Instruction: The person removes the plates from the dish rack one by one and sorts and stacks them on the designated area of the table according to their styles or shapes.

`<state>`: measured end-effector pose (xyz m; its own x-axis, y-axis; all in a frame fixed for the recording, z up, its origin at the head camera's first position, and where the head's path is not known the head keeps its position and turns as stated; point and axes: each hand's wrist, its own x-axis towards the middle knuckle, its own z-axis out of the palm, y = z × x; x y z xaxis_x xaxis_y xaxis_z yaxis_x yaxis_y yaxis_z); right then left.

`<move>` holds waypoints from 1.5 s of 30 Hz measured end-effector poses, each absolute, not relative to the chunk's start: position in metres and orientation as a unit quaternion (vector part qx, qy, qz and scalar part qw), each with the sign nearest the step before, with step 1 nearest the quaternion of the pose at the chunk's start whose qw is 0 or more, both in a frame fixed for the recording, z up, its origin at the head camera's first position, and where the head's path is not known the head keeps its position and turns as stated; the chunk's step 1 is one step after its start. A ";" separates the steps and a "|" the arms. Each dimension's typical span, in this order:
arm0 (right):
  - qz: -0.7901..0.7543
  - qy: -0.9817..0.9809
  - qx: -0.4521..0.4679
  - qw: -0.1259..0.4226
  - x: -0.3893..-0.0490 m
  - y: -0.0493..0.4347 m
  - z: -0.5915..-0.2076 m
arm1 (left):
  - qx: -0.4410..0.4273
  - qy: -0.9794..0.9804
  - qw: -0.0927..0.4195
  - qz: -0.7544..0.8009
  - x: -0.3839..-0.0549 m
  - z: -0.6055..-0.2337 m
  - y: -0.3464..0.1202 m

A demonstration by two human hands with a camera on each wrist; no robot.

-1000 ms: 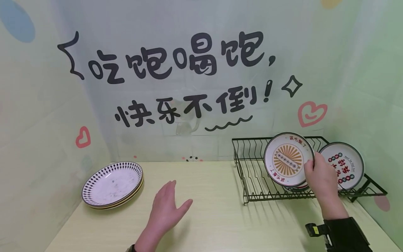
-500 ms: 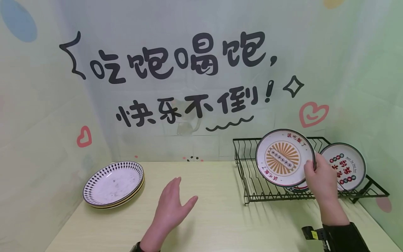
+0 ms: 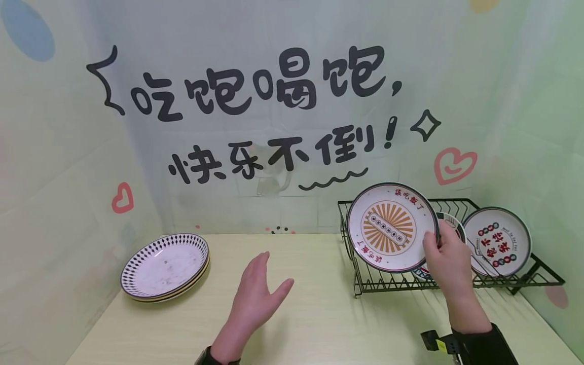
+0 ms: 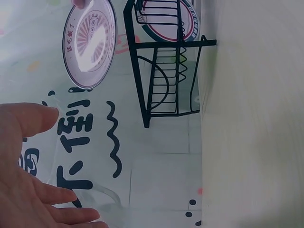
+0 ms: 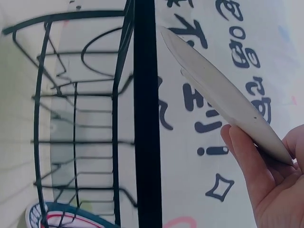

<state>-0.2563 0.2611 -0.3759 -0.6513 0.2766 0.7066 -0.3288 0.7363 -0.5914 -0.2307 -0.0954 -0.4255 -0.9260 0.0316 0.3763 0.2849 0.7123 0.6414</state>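
Note:
My right hand (image 3: 449, 261) pinches the right rim of a white plate (image 3: 388, 228) with an orange sunburst print, thumb on its face. In the right wrist view the fingers (image 5: 247, 156) lie against the underside of this plate (image 5: 223, 95), which is held above the black wire dish rack (image 3: 388, 286). Behind it, another plate (image 3: 456, 228) stands in the rack, mostly hidden. A plate with red lettering (image 3: 497, 241) leans at the rack's right end. My left hand (image 3: 257, 294) hovers over the table with fingers extended and thumb spread, holding nothing.
A stack of plates (image 3: 164, 266), the top one with a dark diamond-patterned rim, sits at the left of the pale wooden table (image 3: 310, 319). A printed cloth backdrop (image 3: 274, 213) hangs behind and along both sides.
My right hand has lifted the sunburst plate and carried it left, uncovering part of the plate behind. My left hand has drifted slightly right and up, still extended.

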 end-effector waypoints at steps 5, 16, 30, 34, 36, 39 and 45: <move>0.384 -0.827 0.026 0.409 -0.254 0.249 -0.378 | -0.091 -0.904 0.174 -0.379 -0.231 -0.424 -0.093; 0.435 -0.809 0.076 0.388 -0.252 0.225 -0.389 | -0.093 -0.889 0.196 -0.403 -0.231 -0.419 -0.083; 0.476 -0.792 0.127 0.362 -0.251 0.204 -0.403 | -0.106 -0.864 0.197 -0.452 -0.231 -0.418 -0.077; 0.480 -0.786 0.145 0.362 -0.251 0.199 -0.406 | -0.104 -0.851 0.182 -0.481 -0.233 -0.416 -0.075; 0.490 -0.782 0.157 0.352 -0.251 0.197 -0.408 | -0.107 -0.842 0.176 -0.499 -0.235 -0.416 -0.075; 0.503 -0.779 0.168 0.335 -0.252 0.193 -0.412 | -0.117 -0.826 0.165 -0.527 -0.237 -0.416 -0.073; 0.518 -0.774 0.189 0.312 -0.250 0.187 -0.417 | -0.113 -0.818 0.156 -0.542 -0.239 -0.417 -0.072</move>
<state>-0.2497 0.1867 -0.4166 -0.7336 0.0311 0.6788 -0.6156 0.3928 -0.6832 -0.2393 -0.0720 -0.4174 -0.9262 0.0157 0.3767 0.3530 0.3868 0.8519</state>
